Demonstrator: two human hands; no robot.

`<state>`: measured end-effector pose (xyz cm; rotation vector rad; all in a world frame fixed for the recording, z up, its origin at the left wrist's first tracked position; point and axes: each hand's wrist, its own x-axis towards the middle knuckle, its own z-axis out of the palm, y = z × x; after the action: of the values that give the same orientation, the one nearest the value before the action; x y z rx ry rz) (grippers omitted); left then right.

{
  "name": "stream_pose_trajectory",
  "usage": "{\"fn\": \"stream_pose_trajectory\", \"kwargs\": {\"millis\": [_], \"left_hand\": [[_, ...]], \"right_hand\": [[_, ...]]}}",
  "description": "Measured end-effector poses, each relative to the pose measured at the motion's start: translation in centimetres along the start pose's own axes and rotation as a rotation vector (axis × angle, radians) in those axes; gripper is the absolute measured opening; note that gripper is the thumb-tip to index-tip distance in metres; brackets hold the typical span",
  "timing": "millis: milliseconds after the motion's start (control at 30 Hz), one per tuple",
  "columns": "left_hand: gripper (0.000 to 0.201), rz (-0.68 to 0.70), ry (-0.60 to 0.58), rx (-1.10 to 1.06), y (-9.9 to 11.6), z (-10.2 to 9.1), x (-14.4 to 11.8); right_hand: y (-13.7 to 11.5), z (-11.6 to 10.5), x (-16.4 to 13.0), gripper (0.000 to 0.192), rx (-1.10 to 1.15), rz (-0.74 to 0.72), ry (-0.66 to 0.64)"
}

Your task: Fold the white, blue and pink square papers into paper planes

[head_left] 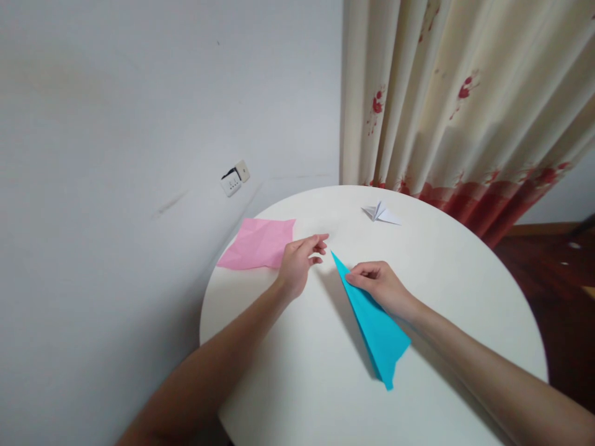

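Pinching blue plane [376, 328]; R hand [381, 286]

The blue paper plane [376, 328] is smooth, matt paper with sharp creases. The pink paper sheet [258, 243] looks crumpled and matt. The small white paper plane [382, 214] is crisp paper. The round counter [446, 291] is smooth, matt cream. The curtain [465, 93] is soft printed cloth.

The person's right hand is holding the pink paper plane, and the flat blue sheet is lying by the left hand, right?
Not quite: the colours are swapped. In the head view the right hand holds the blue paper plane, and the flat sheet lying by the left hand is pink. The rest is right.
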<state>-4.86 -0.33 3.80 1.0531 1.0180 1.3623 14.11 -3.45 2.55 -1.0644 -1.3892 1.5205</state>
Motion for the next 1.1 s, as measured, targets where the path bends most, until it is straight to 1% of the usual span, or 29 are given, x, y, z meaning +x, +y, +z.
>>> {"fn": "stream_pose_trajectory", "kwargs": {"millis": [33,67,100,167,200,233,367,467,567,600,633,733,800,867,967,1000,1100], "left_hand": [[0.036,-0.024,-0.011,-0.005,0.1,0.0,0.0],[0.040,-0.056,-0.060,0.005,0.0,0.1,-0.1],[0.041,-0.093,-0.135,0.029,-0.1,0.4,-0.4],[0.038,-0.150,-0.278,0.097,-0.7,1.1,-1.2],[0.035,-0.157,-0.307,0.125,-1.1,1.4,-1.6],[0.034,-0.155,-0.303,0.138,-1.5,1.7,-1.9],[0.031,-0.150,-0.212,0.141,-2.4,2.2,-2.2],[0.027,-0.150,-0.178,0.144,-2.2,1.9,-1.9],[0.025,-0.113,-0.109,0.122,-1.7,1.7,-1.6],[0.026,-0.117,-0.114,0.109,-1.6,1.7,-1.6],[0.027,-0.138,-0.143,0.098,-1.5,1.7,-1.6],[0.031,-0.226,-0.276,0.079,-1.8,1.8,-1.8],[0.032,-0.230,-0.300,0.089,-2.1,1.8,-1.9],[0.033,-0.201,-0.268,0.107,-2.2,1.7,-1.8],[0.033,-0.158,-0.222,0.111,-2.2,1.5,-1.6],[0.033,-0.148,-0.216,0.104,-2.1,1.5,-1.6],[0.033,-0.172,-0.266,0.070,-2.3,1.6,-1.7]], "right_hand": [[0.1,0.0,0.0,0.035,0.023,0.007,0.016],[0.2,0.0,0.1,0.034,0.046,0.011,0.035],[0.3,-0.1,0.1,0.034,0.065,0.012,0.054],[0.5,-0.1,0.2,0.034,0.079,0.008,0.084],[0.6,-0.2,0.2,0.034,0.073,-0.001,0.092],[0.6,-0.2,0.3,0.034,0.058,-0.013,0.094],[0.6,-0.1,0.5,0.036,-0.024,-0.051,0.075],[0.6,0.0,0.6,0.037,-0.067,-0.062,0.070],[0.7,0.0,0.5,0.039,-0.096,-0.052,0.047],[0.7,0.0,0.5,0.039,-0.105,-0.053,0.047],[0.8,-0.1,0.5,0.039,-0.114,-0.061,0.056],[1.0,-0.3,0.6,0.039,-0.138,-0.105,0.131],[1.2,-0.5,0.8,0.039,-0.136,-0.110,0.164],[1.3,-0.7,0.8,0.040,-0.125,-0.060,0.120],[1.4,-0.7,0.7,0.039,-0.107,0.067,-0.027],[1.5,-0.7,0.6,0.038,-0.091,0.103,-0.056],[1.6,-0.6,0.5,0.038,0.003,0.162,-0.047]]}}
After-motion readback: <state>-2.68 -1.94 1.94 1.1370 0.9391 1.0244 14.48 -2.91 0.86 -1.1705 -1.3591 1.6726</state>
